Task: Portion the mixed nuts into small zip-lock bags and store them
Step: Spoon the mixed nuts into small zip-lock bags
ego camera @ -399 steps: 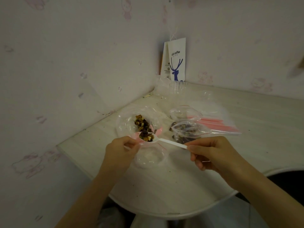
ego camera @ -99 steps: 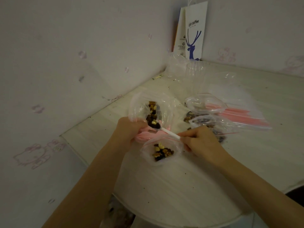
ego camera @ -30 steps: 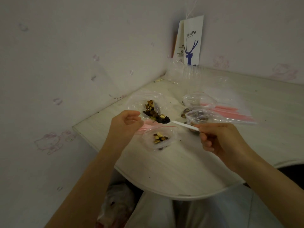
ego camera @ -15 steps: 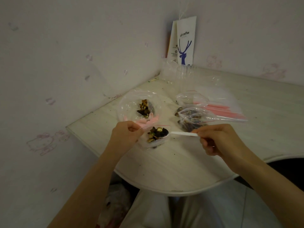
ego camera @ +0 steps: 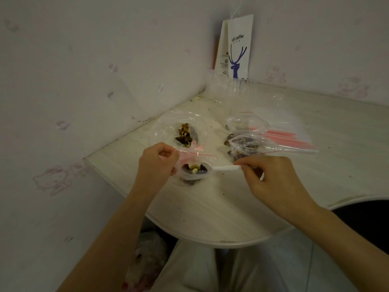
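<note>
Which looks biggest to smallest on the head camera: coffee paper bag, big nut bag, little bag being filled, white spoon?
1-2. coffee paper bag and big nut bag: about alike; the paper bag stands farther off.
3. little bag.
4. white spoon, longer but slimmer.

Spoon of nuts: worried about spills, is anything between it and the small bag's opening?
Nothing visible. The left hand pinches the small bag open, and the spoon, held by the right hand, has its loaded bowl at the opening.

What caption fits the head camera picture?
Left hand pinches a small zip-lock bag open while the right hand holds a white spoon of mixed nuts at its mouth.
</note>
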